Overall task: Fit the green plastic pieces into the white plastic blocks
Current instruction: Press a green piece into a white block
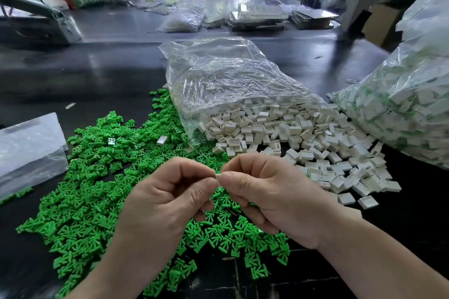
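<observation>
At 12 o'clock, a clear bag (218,75) spills white blocks (303,138). The left hand (167,196) and right hand (269,192) pinch a single block (219,175) together; fingertips hide most of it.

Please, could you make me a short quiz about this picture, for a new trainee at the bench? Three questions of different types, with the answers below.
1. True or false: the green pieces lie loose on the dark table.
2. The white blocks spill out of: A) a cardboard box, B) a clear plastic bag, C) a metal tray.
3. What do the left hand and the right hand pinch between them?
Key: 1 true; 2 B; 3 a small white block.
</observation>
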Demonstrator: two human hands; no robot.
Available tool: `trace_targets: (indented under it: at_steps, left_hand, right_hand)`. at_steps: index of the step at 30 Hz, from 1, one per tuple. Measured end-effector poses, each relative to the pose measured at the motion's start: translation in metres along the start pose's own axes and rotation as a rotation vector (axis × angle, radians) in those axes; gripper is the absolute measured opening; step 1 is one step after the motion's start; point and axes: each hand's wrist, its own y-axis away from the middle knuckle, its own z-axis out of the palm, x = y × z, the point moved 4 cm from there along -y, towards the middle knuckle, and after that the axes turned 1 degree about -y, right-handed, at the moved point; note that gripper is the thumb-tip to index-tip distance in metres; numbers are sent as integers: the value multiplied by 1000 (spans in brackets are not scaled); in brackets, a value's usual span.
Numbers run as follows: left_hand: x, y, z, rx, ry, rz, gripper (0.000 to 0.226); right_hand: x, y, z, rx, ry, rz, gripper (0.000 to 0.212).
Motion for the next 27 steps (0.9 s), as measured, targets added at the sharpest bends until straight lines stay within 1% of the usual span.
trace_targets:
  at_steps: [1, 3, 5, 7, 9, 15, 19, 23, 27]
  left_hand:
    - [0, 0, 0, -1, 32, -10, 15]
    - [-2, -2, 1, -46, 191, -93, 31]
    - [-3, -2, 7, -174, 418, -202, 46]
    - [-1, 0, 15, -331, 636, -279, 45]
    - [0, 3, 19, -412, 765, -324, 40]
    - [-3, 3, 20, -428, 845, -421, 34]
    - [-7, 3, 19, -377, 828, -469, 37]
    - [-6, 4, 22, -325, 828, -417, 38]
    - [-5, 4, 24, -257, 827, -360, 42]
  right_hand:
    - [-1, 0, 0, -6, 2, -3, 14]
    - [-3, 1, 1, -38, -46, -12, 13]
    - [-5, 3, 2, -75, -105, -14, 13]
    - [-6, 4, 4, -108, -140, -2, 12]
    - [-6, 5, 6, -140, -166, 12, 11]
    - [-4, 5, 8, -187, -133, 43, 15]
    - [-3, 4, 8, -193, -105, 59, 14]
    - [-5, 6, 10, -183, -133, 40, 15]
    - [-6, 5, 15, -136, -143, 8, 17]
